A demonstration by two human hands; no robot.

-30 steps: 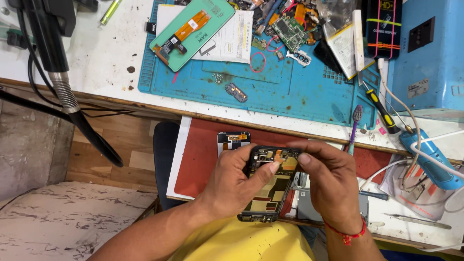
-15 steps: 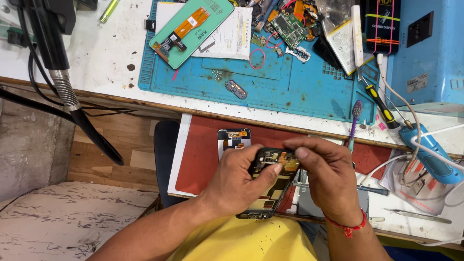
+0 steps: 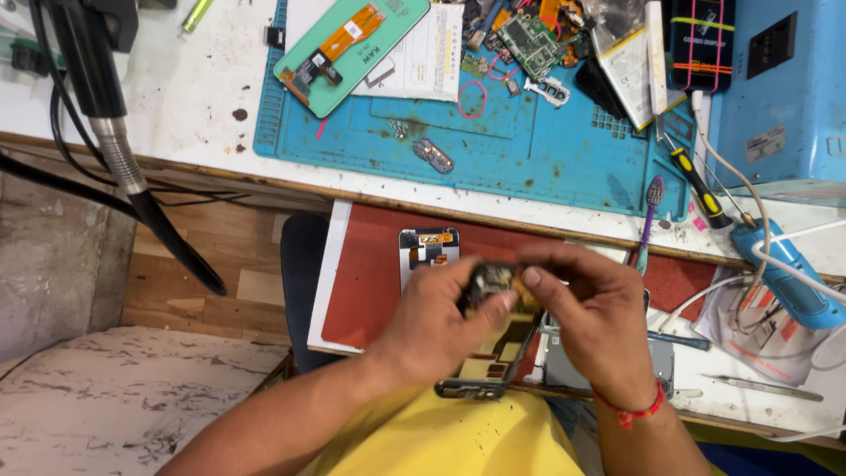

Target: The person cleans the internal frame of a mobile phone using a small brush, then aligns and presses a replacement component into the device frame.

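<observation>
While both hands work at frame centre, the left hand (image 3: 441, 322) grips the opened phone chassis (image 3: 489, 348), a dark rectangular frame with exposed internals. At 3 o'clock, the right hand (image 3: 599, 326) pinches its upper edge, fingers curled. At 12 o'clock lies the stained blue rubber mat (image 3: 493, 145).

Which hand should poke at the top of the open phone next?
Probably the right hand: its fingertips already pinch at the top of the open phone, while the left hand wraps the frame and steadies it.
</observation>
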